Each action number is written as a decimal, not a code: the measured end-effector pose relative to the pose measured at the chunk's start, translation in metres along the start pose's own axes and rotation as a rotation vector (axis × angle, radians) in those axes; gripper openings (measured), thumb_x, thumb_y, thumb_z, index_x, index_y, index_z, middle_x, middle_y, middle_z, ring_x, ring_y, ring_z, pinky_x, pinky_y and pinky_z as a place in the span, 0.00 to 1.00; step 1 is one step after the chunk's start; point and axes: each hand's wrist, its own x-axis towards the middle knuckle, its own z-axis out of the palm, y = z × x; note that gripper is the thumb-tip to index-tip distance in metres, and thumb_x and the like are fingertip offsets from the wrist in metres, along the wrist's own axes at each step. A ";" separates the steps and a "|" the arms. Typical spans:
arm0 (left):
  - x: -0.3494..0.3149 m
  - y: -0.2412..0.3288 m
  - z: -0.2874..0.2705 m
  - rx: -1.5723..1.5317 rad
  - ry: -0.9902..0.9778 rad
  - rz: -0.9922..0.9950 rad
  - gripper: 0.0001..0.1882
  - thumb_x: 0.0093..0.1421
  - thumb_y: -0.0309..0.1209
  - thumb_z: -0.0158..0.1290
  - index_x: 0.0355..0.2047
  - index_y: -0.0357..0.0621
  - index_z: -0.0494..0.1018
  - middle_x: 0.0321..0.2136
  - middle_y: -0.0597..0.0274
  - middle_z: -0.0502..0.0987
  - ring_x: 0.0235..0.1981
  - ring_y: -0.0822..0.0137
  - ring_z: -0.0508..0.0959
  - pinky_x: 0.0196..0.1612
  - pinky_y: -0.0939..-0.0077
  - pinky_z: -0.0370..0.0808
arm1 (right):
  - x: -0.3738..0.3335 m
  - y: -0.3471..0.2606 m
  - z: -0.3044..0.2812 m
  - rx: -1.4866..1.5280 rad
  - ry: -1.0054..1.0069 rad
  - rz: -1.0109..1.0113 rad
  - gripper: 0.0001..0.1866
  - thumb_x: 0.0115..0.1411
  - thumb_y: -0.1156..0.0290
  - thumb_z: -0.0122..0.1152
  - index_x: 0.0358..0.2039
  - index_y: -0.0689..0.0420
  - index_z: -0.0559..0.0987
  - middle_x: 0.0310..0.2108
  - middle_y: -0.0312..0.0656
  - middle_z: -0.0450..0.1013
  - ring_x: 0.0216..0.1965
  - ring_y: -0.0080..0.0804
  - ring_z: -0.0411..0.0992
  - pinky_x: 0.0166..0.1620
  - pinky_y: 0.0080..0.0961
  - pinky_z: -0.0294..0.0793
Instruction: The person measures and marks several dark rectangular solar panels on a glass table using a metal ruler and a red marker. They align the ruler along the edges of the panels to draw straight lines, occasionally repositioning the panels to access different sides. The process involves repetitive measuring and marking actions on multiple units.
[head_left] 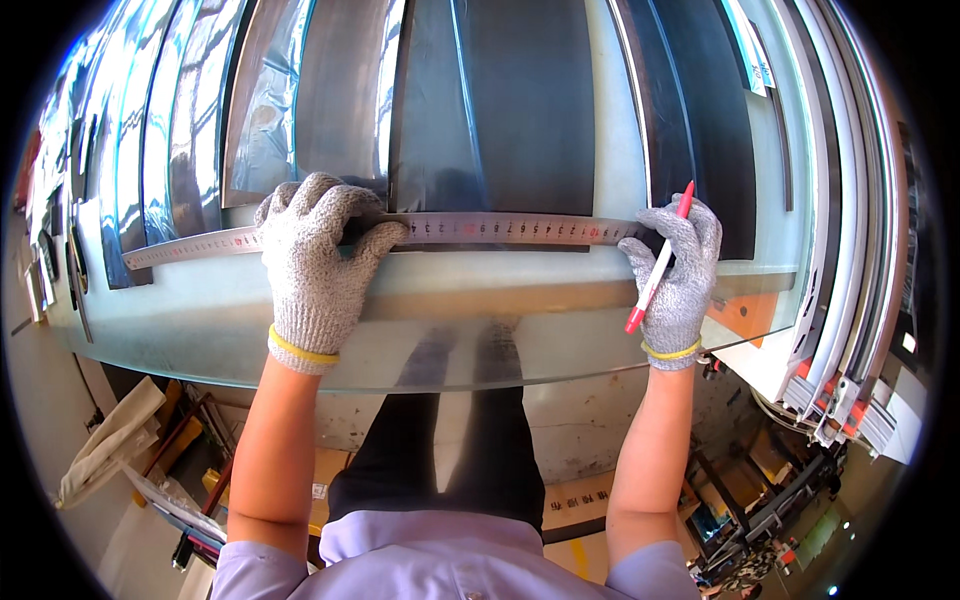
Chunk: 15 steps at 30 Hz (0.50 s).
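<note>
A long steel ruler (510,230) lies crosswise over the lower ends of several dark flat sheets (530,110) on a glass-topped table. My left hand (315,265), in a grey knit glove with a yellow cuff, grips the ruler left of its middle, the thumb along its near edge. At the ruler's right end, my right hand (690,280), gloved alike, has its fingers closed round a white pen with red ends (653,273). Its thumb and fingertips are at the ruler's end. The pen leans with one red end up and away from me.
Shiny blue-edged film strips (180,120) cover the table's left side. The glass edge (470,387) curves in front of my legs. Pale metal rails (850,200) run along the right, above clutter and a dark metal frame (750,500). A rolled beige cloth (110,440) is at lower left.
</note>
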 end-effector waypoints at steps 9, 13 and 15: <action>-0.002 0.002 -0.001 0.021 -0.043 -0.051 0.14 0.51 0.35 0.71 0.33 0.42 0.81 0.35 0.59 0.79 0.42 0.52 0.77 0.53 0.57 0.69 | 0.002 -0.004 -0.001 -0.067 0.016 -0.049 0.25 0.42 0.82 0.80 0.43 0.55 0.84 0.48 0.43 0.72 0.55 0.45 0.69 0.58 0.40 0.73; -0.001 0.003 0.001 0.002 -0.004 -0.034 0.13 0.50 0.35 0.72 0.31 0.45 0.81 0.33 0.61 0.79 0.40 0.53 0.76 0.51 0.57 0.70 | 0.004 -0.001 0.002 -0.025 0.039 -0.062 0.25 0.39 0.80 0.81 0.41 0.56 0.85 0.44 0.43 0.74 0.53 0.46 0.71 0.56 0.41 0.74; -0.002 0.002 0.002 0.013 0.006 -0.027 0.12 0.49 0.35 0.72 0.30 0.46 0.81 0.32 0.61 0.79 0.38 0.53 0.76 0.50 0.57 0.70 | 0.005 -0.002 0.001 -0.060 0.045 -0.091 0.25 0.39 0.80 0.82 0.41 0.56 0.85 0.45 0.43 0.74 0.53 0.46 0.71 0.56 0.41 0.74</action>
